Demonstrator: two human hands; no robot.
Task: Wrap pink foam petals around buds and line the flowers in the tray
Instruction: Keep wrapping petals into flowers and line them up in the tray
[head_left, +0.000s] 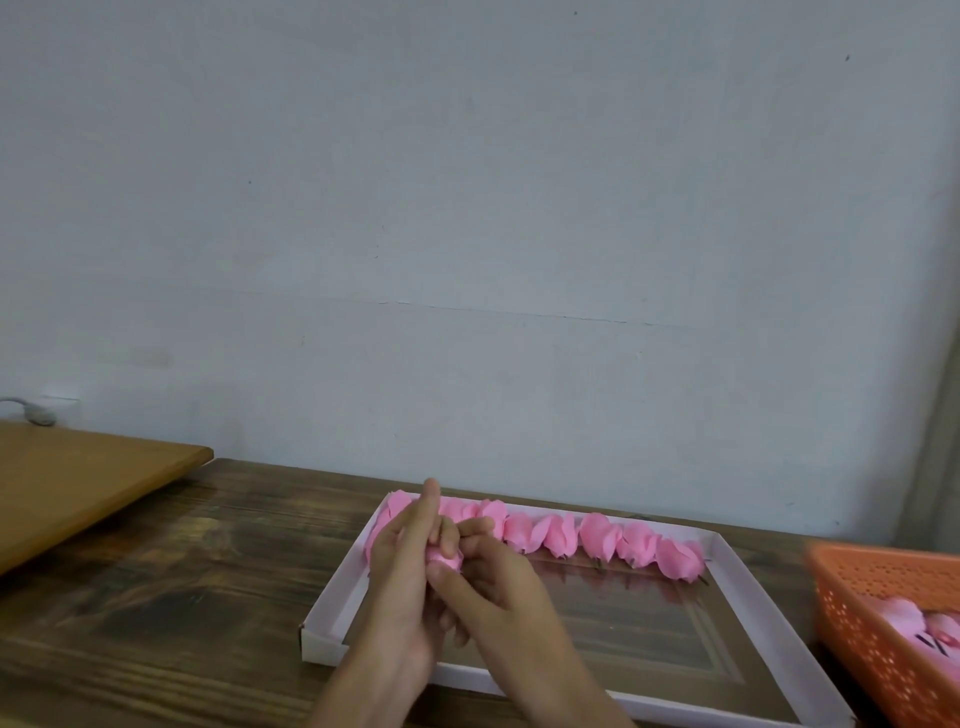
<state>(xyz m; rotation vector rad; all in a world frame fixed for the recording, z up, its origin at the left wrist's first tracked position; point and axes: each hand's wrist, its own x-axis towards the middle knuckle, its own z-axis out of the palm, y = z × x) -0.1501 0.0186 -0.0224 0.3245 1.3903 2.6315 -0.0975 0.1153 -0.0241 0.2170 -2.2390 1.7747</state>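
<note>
Flower (444, 559) pinched between left hand (400, 571) and right hand (496, 579), held together over left end of tray (332, 597); finished row (597, 538) lay just beyond.

Flowers (561, 538) line the tray's (748, 587) far side; basket (883, 623) right.

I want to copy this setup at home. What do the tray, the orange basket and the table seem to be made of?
Tray: probably thin cardboard, matte pale pink-white; folded corner shows a brown raw edge. Orange basket: apparently moulded plastic; regular holes pierce its wall. Table: dark wood or wood-look laminate, glossy; grain streaks and reflections show.
</note>
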